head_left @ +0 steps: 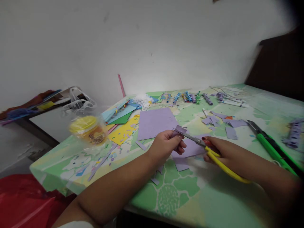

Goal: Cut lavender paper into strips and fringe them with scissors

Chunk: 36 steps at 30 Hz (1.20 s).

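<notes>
Between the fingertips of my left hand (167,142) is a small piece of purple paper (180,129). My right hand (215,150) grips a pair of scissors with yellow handles (224,167), its fingers wrapped round them. The metal blades reach left to the small piece, near my left thumb; whether they are parted there is hard to see. Below and behind the hands lie a large purple sheet (155,122) and another purple sheet (192,148), partly hidden by the hands and scissors.
Rolled paper tubes (187,96) line the back of the table. Purple scraps (230,131) and a green-handled cutter (270,145) lie right. Coloured sheets (123,131), white shredded strands (143,101) and a yellow-lidded tub in plastic (89,129) are left. A wall (152,41) stands behind.
</notes>
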Each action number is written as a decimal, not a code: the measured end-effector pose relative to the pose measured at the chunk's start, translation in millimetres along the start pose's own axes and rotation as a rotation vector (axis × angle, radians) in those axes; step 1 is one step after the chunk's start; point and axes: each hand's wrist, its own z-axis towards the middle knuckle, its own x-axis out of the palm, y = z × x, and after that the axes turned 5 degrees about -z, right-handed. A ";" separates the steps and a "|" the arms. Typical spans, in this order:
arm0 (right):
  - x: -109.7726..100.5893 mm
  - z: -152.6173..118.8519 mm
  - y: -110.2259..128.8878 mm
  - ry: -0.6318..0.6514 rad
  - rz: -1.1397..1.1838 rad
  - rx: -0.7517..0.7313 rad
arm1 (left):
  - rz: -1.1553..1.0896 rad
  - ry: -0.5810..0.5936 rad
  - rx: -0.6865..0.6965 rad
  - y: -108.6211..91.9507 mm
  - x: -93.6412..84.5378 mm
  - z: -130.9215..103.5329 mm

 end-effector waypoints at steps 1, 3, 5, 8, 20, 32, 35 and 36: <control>-0.3 -0.3 -0.7 0.001 -0.013 0.006 | -0.002 -0.004 0.003 0.0 -0.1 -0.1; -1.2 -1.0 -2.0 0.014 -0.026 0.019 | -0.012 -0.020 0.020 0.0 -0.5 -0.3; -2.1 -1.9 -2.3 0.025 -0.026 0.024 | -0.030 -0.030 0.041 0.0 -1.2 0.2; -2.8 -3.5 -1.3 0.052 -0.021 0.034 | -0.053 -0.017 0.060 -0.6 -2.2 2.0; -0.4 -6.4 -0.3 0.060 0.053 0.026 | 0.044 0.032 -0.012 -0.6 -0.9 -0.7; 3.6 -1.1 -3.9 0.036 0.042 0.014 | 0.025 0.046 -0.044 -6.0 0.0 -2.4; 4.8 0.1 -6.3 -0.005 0.035 -0.002 | 0.011 0.031 -0.064 -4.6 -0.6 -1.3; 4.7 0.3 -6.5 -0.016 0.028 -0.002 | 0.005 0.030 -0.073 -4.2 -1.1 -0.9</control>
